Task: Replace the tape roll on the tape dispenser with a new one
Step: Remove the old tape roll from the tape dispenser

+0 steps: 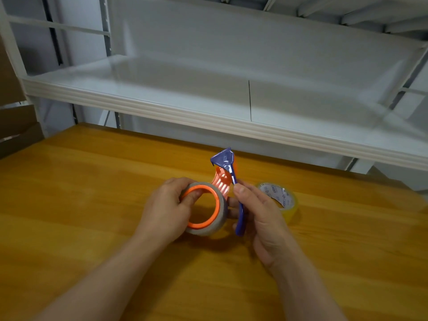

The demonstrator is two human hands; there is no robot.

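I hold a hand tape dispenser (225, 172) over the wooden table (92, 205); it has an orange ring and a blue handle with a blue cutter head on top. A nearly spent grey cardboard roll (221, 218) sits around the orange ring. My left hand (166, 205) grips that roll and ring, with fingers inside the hole. My right hand (259, 209) is closed on the blue handle. A fresh roll of yellowish clear tape (286, 200) lies flat on the table just behind my right hand, partly hidden by it.
A white metal shelf (208, 117) runs across just beyond the table's far edge, with a second shelf above. Brown cardboard boxes (14, 126) stand at the far left.
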